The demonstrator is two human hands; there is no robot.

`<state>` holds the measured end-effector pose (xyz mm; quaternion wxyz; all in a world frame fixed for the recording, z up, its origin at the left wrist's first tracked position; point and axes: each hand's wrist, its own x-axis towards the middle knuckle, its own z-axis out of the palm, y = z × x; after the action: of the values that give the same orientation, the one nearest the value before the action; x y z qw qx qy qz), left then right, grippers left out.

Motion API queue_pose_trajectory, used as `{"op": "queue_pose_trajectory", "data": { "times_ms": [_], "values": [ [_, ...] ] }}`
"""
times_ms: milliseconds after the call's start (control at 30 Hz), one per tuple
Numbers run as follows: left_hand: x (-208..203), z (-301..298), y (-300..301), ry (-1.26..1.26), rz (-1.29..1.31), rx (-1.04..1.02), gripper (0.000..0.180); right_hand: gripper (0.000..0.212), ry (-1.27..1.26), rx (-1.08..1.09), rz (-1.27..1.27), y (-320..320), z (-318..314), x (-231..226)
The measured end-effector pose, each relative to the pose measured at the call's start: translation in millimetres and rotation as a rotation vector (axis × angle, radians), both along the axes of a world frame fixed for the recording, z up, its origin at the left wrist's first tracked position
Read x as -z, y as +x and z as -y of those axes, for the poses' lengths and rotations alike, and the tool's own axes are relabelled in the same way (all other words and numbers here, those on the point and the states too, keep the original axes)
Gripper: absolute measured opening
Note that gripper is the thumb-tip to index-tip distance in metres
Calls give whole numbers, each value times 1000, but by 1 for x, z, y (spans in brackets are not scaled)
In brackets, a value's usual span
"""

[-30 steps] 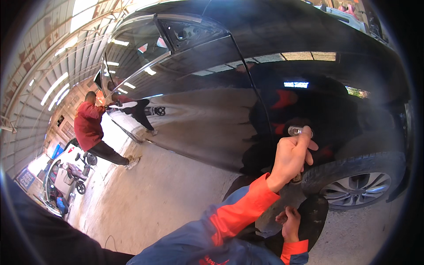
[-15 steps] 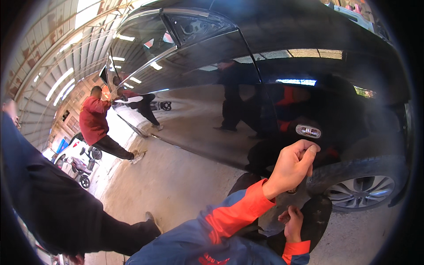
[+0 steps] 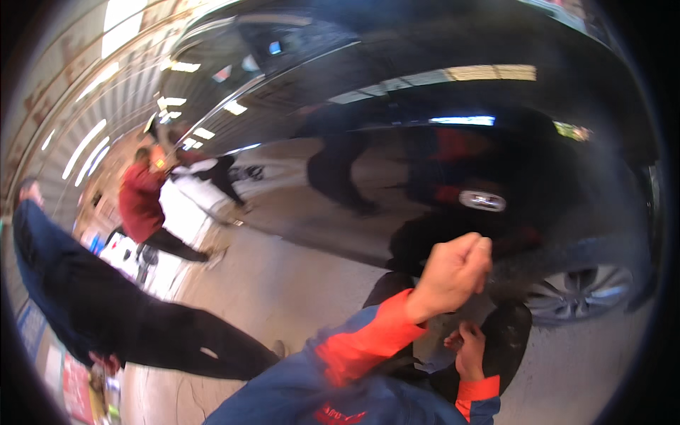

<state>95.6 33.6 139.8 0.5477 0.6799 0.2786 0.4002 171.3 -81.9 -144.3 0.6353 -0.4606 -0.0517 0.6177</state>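
A glossy black car panel [image 3: 375, 170] fills the middle of the view, with a small oval clear lamp [image 3: 483, 201] set into it. Just below the lamp, and apart from it in the picture, is my left hand [image 3: 453, 270]. Its fingers are curled in with the thumb against them; whatever they may hold is hidden and blurred. Lower down, in front of my dark-trousered knee [image 3: 511, 340], my right hand [image 3: 469, 350] has its fingers bent inward. I cannot make out anything in it. Both sleeves end in orange cuffs.
To the right is the car's alloy wheel [image 3: 581, 290]. A person in dark clothes [image 3: 78, 283] stands close on my left. Farther off, a person in a red top [image 3: 142, 202] is beside the car. Concrete floor [image 3: 283, 283] lies along the car.
My left hand has drawn slightly down and away from the lamp. The right hand stays about where it was. The person on my left shows more fully, and the view has shifted and blurred.
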Motion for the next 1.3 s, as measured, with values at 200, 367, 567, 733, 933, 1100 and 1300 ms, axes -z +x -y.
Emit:
{"op": "queue_pose_trajectory", "data": {
  "times_ms": [200,367,567,733,933,1100,1300],
  "values": [
    [-16,-18,-6,-228,-50,-145,31,15,15,31,14,0,2,5],
    [-21,-37,-10,-289,131,-24,39,15,7,16,-33,-1,1,-9],
    [-19,-40,-2,-345,157,-45,39,13,30,19,-59,2,3,-15],
    [-20,-38,1,-363,188,-75,37,13,44,18,-59,2,4,-15],
    [-20,-36,4,-396,208,-106,34,12,38,25,-79,2,5,-16],
    [-23,-36,3,-517,312,-19,33,15,47,24,-53,1,5,-14],
    [-26,-36,5,-507,253,-68,33,15,80,11,-47,1,5,-12]
  ]
}}
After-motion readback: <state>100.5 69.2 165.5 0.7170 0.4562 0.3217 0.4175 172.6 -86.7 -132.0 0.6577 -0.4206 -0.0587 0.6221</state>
